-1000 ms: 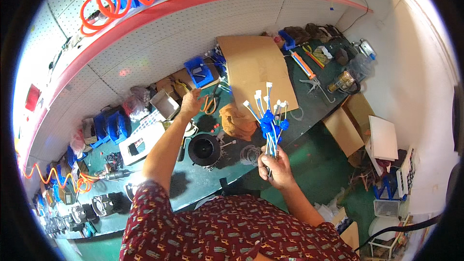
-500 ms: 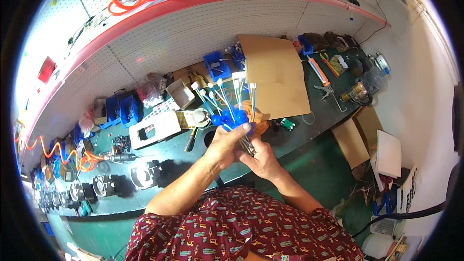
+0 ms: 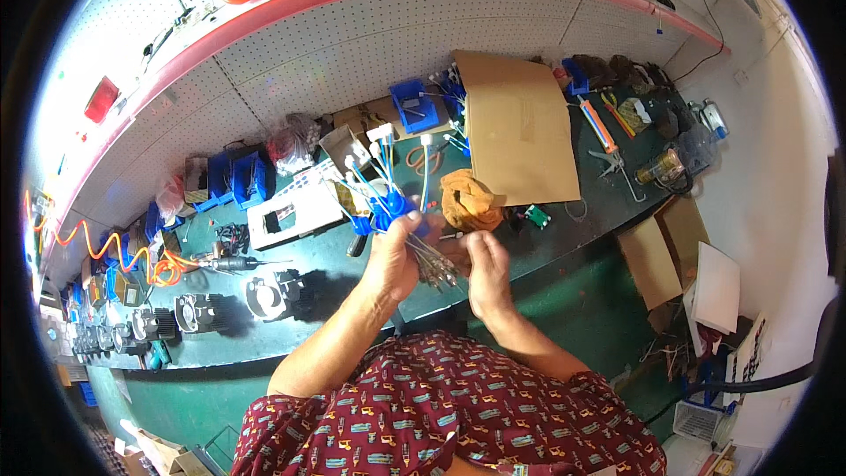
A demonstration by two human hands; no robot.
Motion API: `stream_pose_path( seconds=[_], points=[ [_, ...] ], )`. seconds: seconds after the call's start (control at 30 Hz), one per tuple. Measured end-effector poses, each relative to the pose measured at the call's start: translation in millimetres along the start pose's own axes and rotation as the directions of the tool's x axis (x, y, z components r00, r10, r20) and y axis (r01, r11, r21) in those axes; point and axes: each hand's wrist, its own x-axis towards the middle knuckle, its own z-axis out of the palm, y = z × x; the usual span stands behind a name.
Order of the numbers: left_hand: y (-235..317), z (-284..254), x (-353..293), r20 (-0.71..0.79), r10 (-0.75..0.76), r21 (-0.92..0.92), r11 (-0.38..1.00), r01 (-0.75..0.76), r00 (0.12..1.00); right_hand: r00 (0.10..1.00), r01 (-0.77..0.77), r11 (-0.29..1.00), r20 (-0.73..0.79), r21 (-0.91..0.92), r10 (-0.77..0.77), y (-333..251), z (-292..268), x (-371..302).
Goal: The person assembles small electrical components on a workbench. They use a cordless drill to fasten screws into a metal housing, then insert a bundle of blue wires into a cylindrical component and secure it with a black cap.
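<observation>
My left hand (image 3: pixel 391 266) is closed round a bundle of wired sensor-like parts (image 3: pixel 386 210) above the bench. White plugs on thin blue and white wires stick up from the bundle, with blue caps at its middle. Below, thin metal rods fan out toward my right hand. My right hand (image 3: pixel 490 271) is beside these rods, its fingers curled and pressed together. Whether anything small is in them is hidden. Just beyond my hands, an orange-brown cloth (image 3: pixel 467 201) lies crumpled on the dark bench.
A large cardboard sheet (image 3: pixel 524 137) covers the bench behind the cloth, with a caulking gun (image 3: pixel 601 134) to its right. Several round metal housings (image 3: pixel 275 296) line the left front edge, near a pneumatic screwdriver (image 3: pixel 236 263). Blue bins (image 3: pixel 414 107) stand along the back; an open carton (image 3: pixel 656 251) is at right.
My hands have come apart: the left has moved a little left with the bundle, while the right has drawn off to the right. The metal rods now spread visibly between them.
</observation>
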Motion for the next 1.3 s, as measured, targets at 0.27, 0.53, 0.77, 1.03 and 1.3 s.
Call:
stream_pose_path(
  seconds=[0.27,0.53,0.77,1.03,1.3],
  points=[
    [3,0,-9,0.026,0.025,0.039,0.999,-0.026,0.999,0.947,0.303,0.944,0.154,-0.13,-0.282,-54,-43,10],
    [-21,4,-17,0.455,0.149,0.751,0.466,-0.468,0.878,0.871,-0.071,0.996,0.483,-0.057,0.09,-29,-16,-8],
    [2,15,-28,0.349,-0.201,0.778,0.606,-0.164,0.915,0.794,-0.27,0.96,0.581,0.077,0.177,-7,-29,-11],
    [12,8,-23,0.539,-0.14,0.79,0.425,-0.441,0.831,0.875,-0.103,0.983,0.484,0.151,0.018,0,-27,-16],
    [-2,-8,-36,0.333,0.143,0.566,0.761,-0.319,0.932,0.955,-0.011,0.991,0.297,0.135,-0.03,-12,-9,-26]
  ],
)
